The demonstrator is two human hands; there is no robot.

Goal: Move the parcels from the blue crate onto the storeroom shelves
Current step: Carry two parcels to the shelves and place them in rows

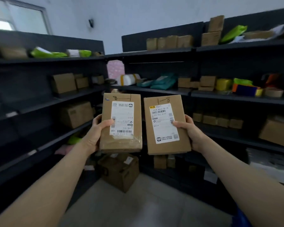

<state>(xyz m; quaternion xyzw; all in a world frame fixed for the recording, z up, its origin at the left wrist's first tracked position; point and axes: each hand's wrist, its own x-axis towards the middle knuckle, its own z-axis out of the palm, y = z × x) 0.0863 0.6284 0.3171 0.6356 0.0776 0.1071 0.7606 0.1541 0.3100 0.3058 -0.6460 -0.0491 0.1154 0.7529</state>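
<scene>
Because one hand alone holds each small cardboard box upright in the air, both look light, stiff and easy to carry. The left hand [95, 133] grips the left parcel [121, 123] by its long outer edge, thumb on the label and fingers behind. The right hand [189, 130] grips the right parcel [166, 126] the same way on its outer edge. That edge hold seems sound, though glossy tape low on the left parcel may be slick, so the bare card is the safer place. The two parcels hang just beside each other, a narrow gap between them, in front of the dark shelves [220, 95].

Count: two parcels in hand, one per hand, each with one white label. One larger carton [120, 171] sits on the floor [138, 207].
</scene>
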